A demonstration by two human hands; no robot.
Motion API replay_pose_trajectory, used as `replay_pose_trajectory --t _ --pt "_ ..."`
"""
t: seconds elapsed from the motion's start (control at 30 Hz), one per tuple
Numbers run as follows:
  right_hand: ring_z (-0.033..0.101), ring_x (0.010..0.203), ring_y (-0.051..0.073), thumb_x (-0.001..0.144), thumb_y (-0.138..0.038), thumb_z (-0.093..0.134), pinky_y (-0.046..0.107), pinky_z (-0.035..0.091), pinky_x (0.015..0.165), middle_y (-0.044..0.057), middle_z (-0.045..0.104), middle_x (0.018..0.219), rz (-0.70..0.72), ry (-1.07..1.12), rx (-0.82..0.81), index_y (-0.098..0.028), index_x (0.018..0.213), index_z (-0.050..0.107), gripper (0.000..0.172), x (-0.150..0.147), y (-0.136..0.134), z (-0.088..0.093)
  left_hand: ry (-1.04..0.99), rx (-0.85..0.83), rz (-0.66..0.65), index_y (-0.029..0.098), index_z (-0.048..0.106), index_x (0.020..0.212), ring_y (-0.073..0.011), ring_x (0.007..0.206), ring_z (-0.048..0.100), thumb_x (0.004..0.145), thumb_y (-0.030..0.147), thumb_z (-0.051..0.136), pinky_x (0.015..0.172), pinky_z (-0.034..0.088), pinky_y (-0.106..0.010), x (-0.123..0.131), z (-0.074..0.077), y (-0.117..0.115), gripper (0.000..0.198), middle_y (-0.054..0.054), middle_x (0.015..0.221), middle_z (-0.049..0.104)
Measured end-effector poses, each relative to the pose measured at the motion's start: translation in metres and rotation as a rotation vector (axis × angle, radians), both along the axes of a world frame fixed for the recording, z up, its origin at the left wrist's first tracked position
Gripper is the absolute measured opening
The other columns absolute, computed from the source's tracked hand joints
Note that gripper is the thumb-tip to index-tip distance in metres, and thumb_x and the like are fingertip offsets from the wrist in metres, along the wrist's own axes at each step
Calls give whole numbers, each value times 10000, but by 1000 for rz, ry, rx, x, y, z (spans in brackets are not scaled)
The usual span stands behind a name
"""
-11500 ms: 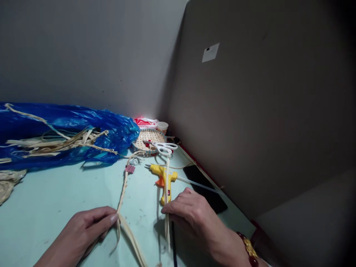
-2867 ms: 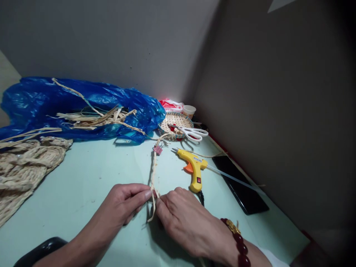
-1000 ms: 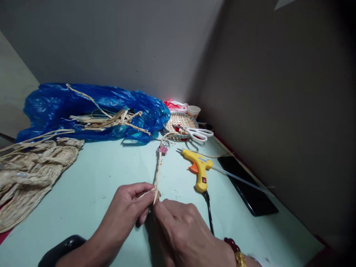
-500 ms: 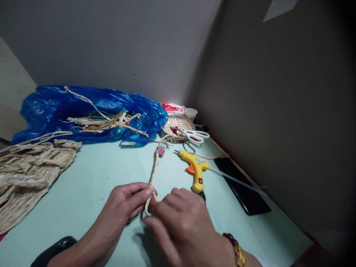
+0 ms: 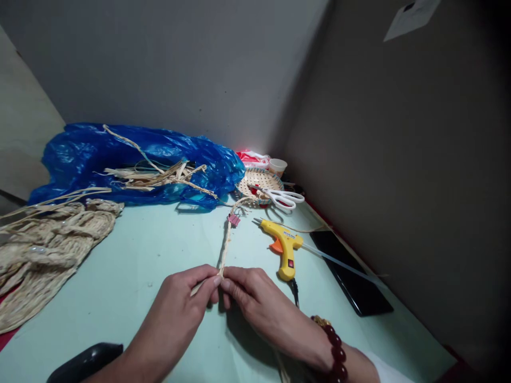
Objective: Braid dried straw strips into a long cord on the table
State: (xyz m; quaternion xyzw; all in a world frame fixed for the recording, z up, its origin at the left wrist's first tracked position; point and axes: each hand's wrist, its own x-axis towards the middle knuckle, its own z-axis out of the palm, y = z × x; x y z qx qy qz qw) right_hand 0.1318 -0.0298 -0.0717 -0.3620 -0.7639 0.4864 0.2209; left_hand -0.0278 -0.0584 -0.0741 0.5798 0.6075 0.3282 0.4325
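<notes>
A thin pale braided cord (image 5: 226,246) runs toward me from a pink binder clip (image 5: 233,219) on the pale green table. At its near end, my left hand (image 5: 187,298) pinches the strands between thumb and fingers. My right hand (image 5: 255,303) is closed on the same end, its thumb and fingertips touching those of my left hand. A flat strand shows between the fingers of my left hand. Another strand (image 5: 281,367) hangs below my right wrist, which wears a dark red bead bracelet.
A yellow glue gun (image 5: 285,247) lies right of the cord, beside a black phone-like slab (image 5: 351,274). Behind are white scissors (image 5: 285,199) on a woven basket (image 5: 259,181) and a blue plastic bag (image 5: 83,154) with straw strands. Woven straw pieces (image 5: 51,250) lie left.
My right hand has turned and moved up and in to meet my left hand at the cord's end. The loose loop of strand between the hands is no longer visible. The view has shifted slightly.
</notes>
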Motion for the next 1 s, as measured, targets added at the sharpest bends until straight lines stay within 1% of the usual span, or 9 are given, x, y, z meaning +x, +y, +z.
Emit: replay_pose_trajectory --t 0.1,0.23,0.37,0.47,0.53,0.6,0.77,0.9,1.0 --pt "411 579 94 979 -233 353 207 321 579 -29 498 629 -67 -77 112 -167 747 566 322 1 -4 1 169 51 -23 220 486 623 -147 563 468 907 403 417 569 342 -256 0 0 -4 344 42 567 484" --pt "437 596 95 966 -214 386 206 331 598 -13 563 671 -95 -66 170 -163 758 589 295 1 -5 2 170 55 -62 228 454 664 -146 580 455 930 417 360 573 340 -252 1 0 -7 339 45 598 460" --pt "441 589 93 955 -217 406 200 341 588 -18 561 654 -119 17 110 -161 774 622 287 0 -3 2 169 62 -31 229 458 648 -145 571 455 920 409 388 553 348 -242 1 2 -8 334 42 593 479" --pt "480 592 96 947 -242 415 202 374 621 -19 545 619 -97 156 -41 -155 731 630 317 -3 -1 -1 173 108 -56 224 502 642 -148 577 514 919 369 396 571 378 -240 1 1 -10 330 28 602 541" --pt "521 618 105 929 -237 427 210 401 655 -4 572 630 -90 253 -148 -143 722 642 312 -6 1 -2 216 190 -87 222 544 670 -151 591 556 921 326 399 600 401 -243 -1 -1 -11 307 15 634 593" --pt "524 614 112 894 -217 450 213 402 631 5 581 623 -132 266 -192 -130 715 650 282 -8 1 -3 312 298 -117 222 575 716 -155 614 588 921 275 399 621 421 -248 -3 -5 -11 275 3 675 627" --pt "438 574 101 827 -200 483 209 325 543 -15 529 587 -301 141 -118 -135 648 608 228 -9 -4 -5 666 654 -223 206 572 721 -164 526 571 914 163 363 519 428 -272 -7 -8 -16 288 -11 621 570" --pt "293 554 89 819 -207 483 219 239 505 -46 319 546 -295 174 -96 -157 538 452 287 -7 -5 -7 811 780 -273 208 546 730 -162 486 554 898 123 411 473 427 -275 -4 -8 -23 232 -2 598 537" --pt "269 567 89 831 -222 487 221 234 519 -43 300 568 -235 270 -215 -158 551 438 291 -5 -3 -4 864 898 -317 201 545 768 -166 493 564 858 78 453 466 435 -281 0 -12 -26 177 2 599 541"
